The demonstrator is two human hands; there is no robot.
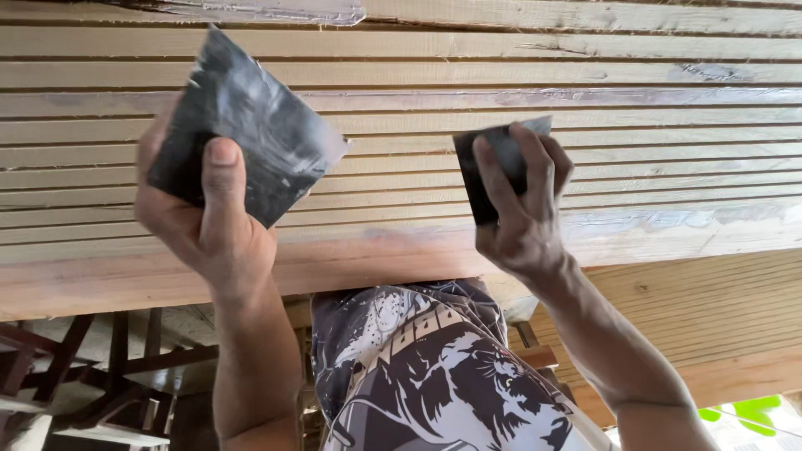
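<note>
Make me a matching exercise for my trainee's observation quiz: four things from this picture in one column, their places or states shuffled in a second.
1. left hand
2. right hand
3. grooved wooden boards
4. dark wooden frames

a. bottom left corner, below the boards
b. holds the small dark scraper
c. streaked with pale filler
d. holds the large dark square plate

Pairs: 1-d, 2-b, 3-c, 4-a

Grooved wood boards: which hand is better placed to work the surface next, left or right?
Likely the right hand. Its small dark scraper sits edge-on against the grooved wood boards, near grey filler smears. The left hand holds the larger dark scraper flat, facing the camera; contact with the boards can't be told.
</note>
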